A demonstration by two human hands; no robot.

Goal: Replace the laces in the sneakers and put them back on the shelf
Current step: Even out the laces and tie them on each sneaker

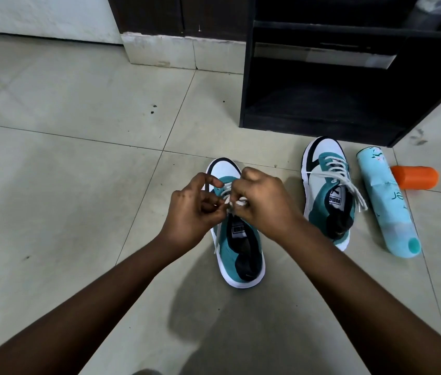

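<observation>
near sneaker (237,244) on the floor (65,158), both hands over its upper eyelets. left hand (192,209) and right hand (261,201) each close their grip in a pinch on the white lace (241,203). second sneaker (327,190), laced, lies near the black shelf (322,104). risk: a slipped pinch could let the lace end slide back out of its eyelet, or uneven pull leave the ends unequal.

Left hand (191,209) and right hand (261,203) meet, fingers curled.
</observation>
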